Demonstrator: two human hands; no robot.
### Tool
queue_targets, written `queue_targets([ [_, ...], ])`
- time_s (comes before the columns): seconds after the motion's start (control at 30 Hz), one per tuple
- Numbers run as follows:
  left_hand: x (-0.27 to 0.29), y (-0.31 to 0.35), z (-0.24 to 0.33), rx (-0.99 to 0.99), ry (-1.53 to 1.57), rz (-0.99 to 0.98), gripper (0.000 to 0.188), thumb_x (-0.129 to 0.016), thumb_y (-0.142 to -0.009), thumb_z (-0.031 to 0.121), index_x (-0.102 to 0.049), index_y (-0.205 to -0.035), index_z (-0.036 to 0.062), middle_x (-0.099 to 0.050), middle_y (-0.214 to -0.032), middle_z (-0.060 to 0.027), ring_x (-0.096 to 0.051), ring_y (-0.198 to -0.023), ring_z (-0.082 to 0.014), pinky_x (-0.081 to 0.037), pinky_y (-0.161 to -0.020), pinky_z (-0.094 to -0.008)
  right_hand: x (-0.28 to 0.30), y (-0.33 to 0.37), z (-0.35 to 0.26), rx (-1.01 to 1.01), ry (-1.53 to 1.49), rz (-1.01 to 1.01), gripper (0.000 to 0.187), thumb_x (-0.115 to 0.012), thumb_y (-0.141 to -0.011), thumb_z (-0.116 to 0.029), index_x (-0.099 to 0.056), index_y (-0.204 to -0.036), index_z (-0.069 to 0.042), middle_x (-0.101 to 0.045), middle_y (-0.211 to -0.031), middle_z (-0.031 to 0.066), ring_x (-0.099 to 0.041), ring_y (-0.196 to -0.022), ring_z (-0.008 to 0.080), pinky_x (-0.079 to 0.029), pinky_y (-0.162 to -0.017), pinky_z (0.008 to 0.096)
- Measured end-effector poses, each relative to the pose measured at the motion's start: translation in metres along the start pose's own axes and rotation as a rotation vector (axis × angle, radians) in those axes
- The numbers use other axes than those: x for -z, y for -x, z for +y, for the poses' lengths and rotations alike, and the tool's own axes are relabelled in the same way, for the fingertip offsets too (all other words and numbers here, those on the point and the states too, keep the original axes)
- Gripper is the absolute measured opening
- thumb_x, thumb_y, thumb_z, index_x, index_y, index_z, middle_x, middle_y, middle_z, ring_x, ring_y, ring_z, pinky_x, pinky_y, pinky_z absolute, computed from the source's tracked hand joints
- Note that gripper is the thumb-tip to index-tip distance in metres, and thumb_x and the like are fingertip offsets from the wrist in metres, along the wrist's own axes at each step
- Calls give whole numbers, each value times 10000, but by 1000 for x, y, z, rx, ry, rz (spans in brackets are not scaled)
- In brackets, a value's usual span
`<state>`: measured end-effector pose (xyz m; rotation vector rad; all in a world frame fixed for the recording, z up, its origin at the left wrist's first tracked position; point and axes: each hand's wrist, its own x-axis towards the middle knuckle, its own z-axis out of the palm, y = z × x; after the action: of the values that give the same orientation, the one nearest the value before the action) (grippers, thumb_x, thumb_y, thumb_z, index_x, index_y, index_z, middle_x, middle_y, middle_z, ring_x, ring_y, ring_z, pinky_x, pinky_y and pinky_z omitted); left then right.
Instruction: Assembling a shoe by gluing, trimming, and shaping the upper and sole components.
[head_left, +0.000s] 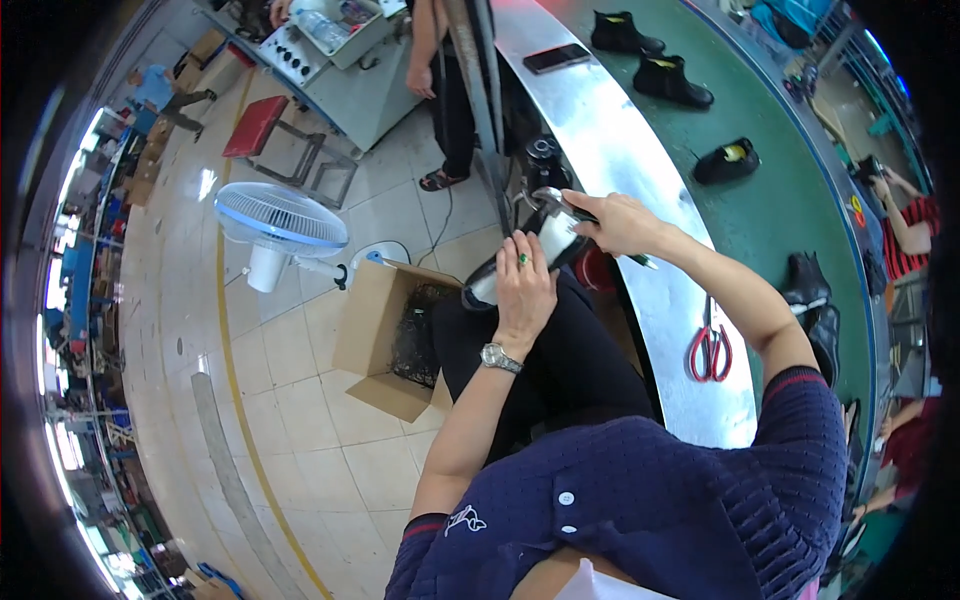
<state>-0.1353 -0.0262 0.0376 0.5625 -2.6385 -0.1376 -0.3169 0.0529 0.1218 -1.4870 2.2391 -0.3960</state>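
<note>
A black shoe (560, 237) rests above my lap with its pale bottom facing up. Across its middle lies my left hand (526, 285), holding it, with a green-stoned ring and a wristwatch. My right hand (622, 224) is closed at the far end of the shoe, around a tool with a curved metal head (546, 195). Its exact kind is hard to make out. A thin green-tipped end (643, 262) sticks out below that hand. Part of the shoe is hidden under my fingers. Red-handled scissors (710, 345) lie on the metal bench to my right.
The metal bench (660, 185) carries a phone (557, 59). Beyond it a green conveyor (745, 215) bears several black shoes. On my left are an open carton (372, 340) with black plastic, a fan (280, 217) and a red stool (257, 126). A metal post (485, 90) and a person's leg (455, 125) are ahead.
</note>
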Motion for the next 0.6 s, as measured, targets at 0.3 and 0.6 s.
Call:
queue_targets([
  [0.3,-2,5,0,-12,-34,49,625,-679,-812,244,-468,-1285,-106,-492,-1290,-281,-458,-1220,-397,-366,-1049,-453,2,8,-25,145,255,-83,573,-553,-916,-226,-325,-1437,-158,-659,-717,204,-647,-675,420,-508,-674,512],
  [0.6,-5,4,-1,0,27,75,629,-709,-784,225,-469,-1260,-108,-506,-1270,-289,-483,-1196,-410,-379,-1041,-459,1,13,-24,149,297,-91,618,-554,-917,-218,-264,-1459,-156,-645,-703,219,-637,-651,415,-492,-614,505],
])
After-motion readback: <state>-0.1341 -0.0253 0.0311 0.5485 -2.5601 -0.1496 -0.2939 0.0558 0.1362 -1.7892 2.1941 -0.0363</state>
